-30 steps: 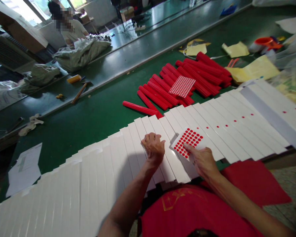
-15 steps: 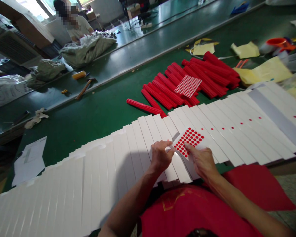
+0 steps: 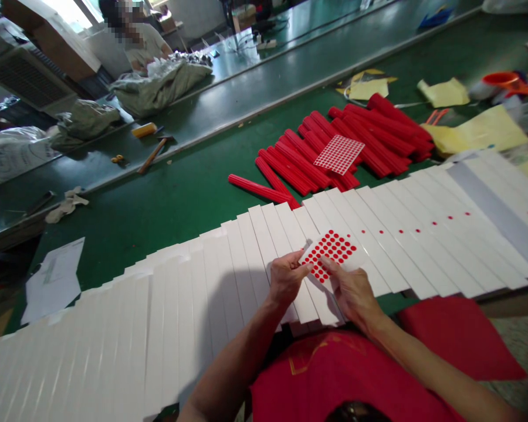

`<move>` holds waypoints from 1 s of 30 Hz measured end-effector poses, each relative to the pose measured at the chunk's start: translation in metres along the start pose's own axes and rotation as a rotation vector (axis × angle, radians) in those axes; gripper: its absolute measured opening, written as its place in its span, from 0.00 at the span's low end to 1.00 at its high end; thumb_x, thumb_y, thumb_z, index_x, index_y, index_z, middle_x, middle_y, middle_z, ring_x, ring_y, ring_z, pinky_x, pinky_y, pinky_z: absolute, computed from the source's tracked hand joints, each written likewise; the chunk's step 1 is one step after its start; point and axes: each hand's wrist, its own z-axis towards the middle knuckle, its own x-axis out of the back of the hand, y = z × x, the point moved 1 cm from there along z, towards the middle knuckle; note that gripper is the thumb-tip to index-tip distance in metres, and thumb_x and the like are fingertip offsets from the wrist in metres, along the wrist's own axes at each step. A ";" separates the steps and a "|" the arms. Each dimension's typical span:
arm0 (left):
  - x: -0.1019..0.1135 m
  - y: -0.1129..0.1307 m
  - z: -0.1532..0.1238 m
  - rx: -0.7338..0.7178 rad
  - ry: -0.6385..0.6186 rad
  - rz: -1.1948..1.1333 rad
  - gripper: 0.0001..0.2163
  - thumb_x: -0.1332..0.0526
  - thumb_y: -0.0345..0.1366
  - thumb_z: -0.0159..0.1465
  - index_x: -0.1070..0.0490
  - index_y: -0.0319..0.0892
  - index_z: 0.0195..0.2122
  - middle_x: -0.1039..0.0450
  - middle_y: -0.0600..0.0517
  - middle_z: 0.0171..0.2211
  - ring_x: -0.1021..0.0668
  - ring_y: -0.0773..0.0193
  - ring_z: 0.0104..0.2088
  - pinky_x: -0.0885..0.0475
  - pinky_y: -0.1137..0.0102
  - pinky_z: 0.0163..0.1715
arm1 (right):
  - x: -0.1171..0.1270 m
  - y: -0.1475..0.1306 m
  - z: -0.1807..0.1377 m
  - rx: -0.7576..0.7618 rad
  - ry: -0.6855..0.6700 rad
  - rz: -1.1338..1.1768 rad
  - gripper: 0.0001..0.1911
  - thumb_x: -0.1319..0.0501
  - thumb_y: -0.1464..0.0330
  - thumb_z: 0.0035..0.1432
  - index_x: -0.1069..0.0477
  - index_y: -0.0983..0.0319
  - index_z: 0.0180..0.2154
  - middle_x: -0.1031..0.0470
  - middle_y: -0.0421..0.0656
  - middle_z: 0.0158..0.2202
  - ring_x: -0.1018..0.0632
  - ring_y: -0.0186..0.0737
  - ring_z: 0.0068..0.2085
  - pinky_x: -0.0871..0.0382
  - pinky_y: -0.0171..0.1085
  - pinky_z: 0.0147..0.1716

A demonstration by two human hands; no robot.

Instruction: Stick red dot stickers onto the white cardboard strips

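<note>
A white sticker sheet [image 3: 334, 249] with rows of red round dots is held between my two hands, above overlapping white boxes. My right hand [image 3: 354, 293] grips its lower right side, with the thumb lying on top of the dots. At the sheet's left corner, my left hand [image 3: 287, 278] is closed, thumb and forefinger pinching the edge; whether a single dot is between them cannot be seen. The long narrow white boxes [image 3: 242, 252] lie in a slanting row across the bench. Single red dots [image 3: 401, 231] mark several boxes to the right of the sheet.
Red ribbed tubes [image 3: 286, 170] are heaped behind the boxes, with another dotted sheet [image 3: 339, 155] on top. Yellow paper [image 3: 479, 132] lies at right, a printed paper [image 3: 55, 278] at left. A hammer [image 3: 153, 155] rests farther back. Another person [image 3: 147, 44] is across the bench.
The sticker sheet and my right hand have shifted a little left. One more red dot on a box now shows beside the sheet's upper right edge. The view has tilted slightly.
</note>
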 end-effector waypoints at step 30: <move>0.029 0.039 0.013 0.115 -0.155 0.209 0.20 0.31 0.40 0.53 0.23 0.36 0.46 0.21 0.47 0.36 0.22 0.64 0.33 0.27 0.69 0.37 | 0.013 -0.037 0.017 -0.117 -0.201 -0.148 0.25 0.23 0.68 0.36 0.22 0.65 0.40 0.19 0.47 0.33 0.20 0.43 0.30 0.24 0.39 0.32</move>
